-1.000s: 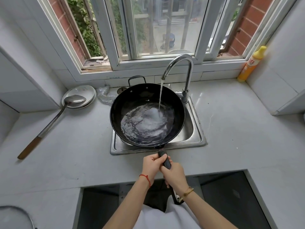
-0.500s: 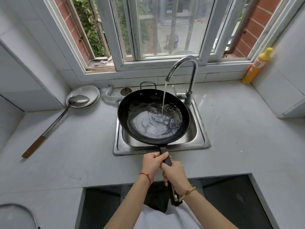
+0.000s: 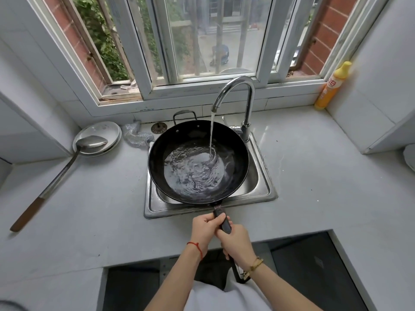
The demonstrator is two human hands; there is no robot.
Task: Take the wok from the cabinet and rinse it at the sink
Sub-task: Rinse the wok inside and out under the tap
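Now wok (image 3: 170, 149) over sink (image 3: 265, 194), swirling water inside.

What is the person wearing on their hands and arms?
Both forearms are bare, with no sleeves or gloves in view. The left hand has a thin red string bracelet tied around its wrist. The right hand has a gold-coloured bracelet at its wrist. No rings or watch can be seen. A white garment shows below the arms.
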